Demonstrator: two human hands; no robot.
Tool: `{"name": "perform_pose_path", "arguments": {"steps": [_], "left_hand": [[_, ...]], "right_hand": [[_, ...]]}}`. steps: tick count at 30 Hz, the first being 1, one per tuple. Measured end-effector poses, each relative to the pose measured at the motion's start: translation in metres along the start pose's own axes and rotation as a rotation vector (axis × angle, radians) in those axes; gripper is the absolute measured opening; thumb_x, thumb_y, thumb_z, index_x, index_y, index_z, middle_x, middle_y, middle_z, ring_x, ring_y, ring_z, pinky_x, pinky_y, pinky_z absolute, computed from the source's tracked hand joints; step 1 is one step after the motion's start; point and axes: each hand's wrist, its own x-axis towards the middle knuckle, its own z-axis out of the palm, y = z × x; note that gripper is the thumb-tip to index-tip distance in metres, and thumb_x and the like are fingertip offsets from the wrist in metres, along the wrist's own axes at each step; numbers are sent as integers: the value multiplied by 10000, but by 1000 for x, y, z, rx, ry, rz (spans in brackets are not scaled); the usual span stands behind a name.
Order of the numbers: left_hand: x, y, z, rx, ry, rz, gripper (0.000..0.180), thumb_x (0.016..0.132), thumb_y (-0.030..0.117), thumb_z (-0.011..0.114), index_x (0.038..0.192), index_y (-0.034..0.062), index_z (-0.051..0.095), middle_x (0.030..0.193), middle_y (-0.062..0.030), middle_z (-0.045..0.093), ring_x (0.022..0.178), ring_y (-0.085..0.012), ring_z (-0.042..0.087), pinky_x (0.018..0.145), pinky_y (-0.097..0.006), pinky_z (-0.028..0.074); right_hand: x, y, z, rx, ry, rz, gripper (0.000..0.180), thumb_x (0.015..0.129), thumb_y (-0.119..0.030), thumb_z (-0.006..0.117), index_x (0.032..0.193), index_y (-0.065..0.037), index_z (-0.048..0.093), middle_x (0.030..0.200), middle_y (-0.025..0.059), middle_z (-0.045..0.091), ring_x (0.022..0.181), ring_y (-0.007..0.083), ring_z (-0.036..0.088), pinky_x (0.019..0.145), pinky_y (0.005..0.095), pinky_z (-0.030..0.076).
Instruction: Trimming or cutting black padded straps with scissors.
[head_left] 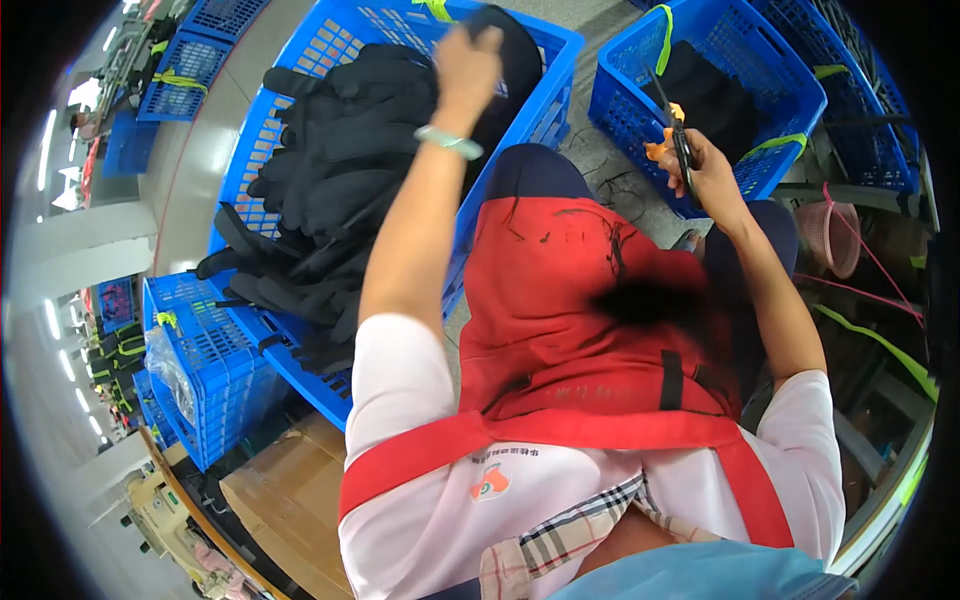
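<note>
**Seated sorting station: black fabric pieces, blue crates, scissors**

- Left hand (pixel 468 62): arm stretched forward over the large blue crate (pixel 300 60), fingers closed on a black fabric piece (pixel 505 50) held above the crate's far corner. A pale green bracelet (pixel 448 141) sits on the wrist.
- Right hand (pixel 708 170): raised to the right, clamped around orange-handled scissors (pixel 676 130), blades pointing up and away, in front of the second blue crate (pixel 770 70).
- Large blue crate: heaped with a pile of black pieces (pixel 330 170), some straps spilling over its near wall.
- Second blue crate: holds a smaller dark heap, yellow-green straps tied on its rim.
- Red apron (pixel 570 310): spread across the lap, strewn with black thread ends.
- Smaller blue crate (pixel 200 370): lower left, beside a cardboard box (pixel 290 500).
- Pink basket (pixel 835 235): far right.

Risk, as a judgement: the scissors stay in the hand with points exposed while the other arm reaches; a sideways swing could nick the forearm or snag the fabric. The overfull heap could shed pieces onto the floor if the held piece is dropped on its edge.
</note>
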Motion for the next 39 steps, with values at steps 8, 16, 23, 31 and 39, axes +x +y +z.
{"name": "perform_pose_path", "arguments": {"steps": [8, 16, 23, 31, 39], "left_hand": [[-46, 126, -247, -1098, 123, 171, 252, 941, 85, 560, 1133, -76, 585, 1083, -189, 656, 1020, -299, 646, 914, -466, 528], [-69, 108, -263, -1311, -54, 6, 329, 983, 151, 487, 1240, -53, 511, 1278, -202, 555, 1235, -329, 502, 1053, -513, 386], [-145, 55, -118, -1253, -433, -215, 327, 921, 116, 602, 1228, 20, 545, 1195, -105, 606, 1116, -217, 572, 976, -374, 459], [-204, 72, -63, -1413, -454, -510, 367, 895, 9, 604, 1253, 9, 526, 1185, -104, 606, 1101, -218, 586, 982, -361, 469], [-212, 68, -66, -1404, -506, -512, 429, 892, 5, 597, 1305, 46, 490, 1246, -105, 572, 1171, -239, 545, 1026, -401, 430]], "right_hand": [[-16, -45, 35, -99, 275, -574, 405, 776, -200, 802, 1048, -28, 558, 744, 4, 542, 625, 81, 480, 572, 224, 401], [-57, -74, 56, 51, -234, -308, 328, 765, -125, 808, 924, -25, 540, 738, -45, 449, 721, 50, 465, 684, 198, 387], [-89, -45, 79, 204, -247, -312, 264, 799, -94, 779, 868, -65, 526, 731, -70, 445, 678, 11, 418, 626, 169, 353], [-104, -43, 76, 409, -237, -106, 262, 807, -190, 779, 828, -113, 530, 697, -70, 475, 651, 30, 452, 611, 188, 362], [-109, -44, 77, 448, -330, 6, 257, 819, -209, 765, 838, -103, 531, 713, -47, 501, 655, 48, 473, 606, 198, 372]]}}
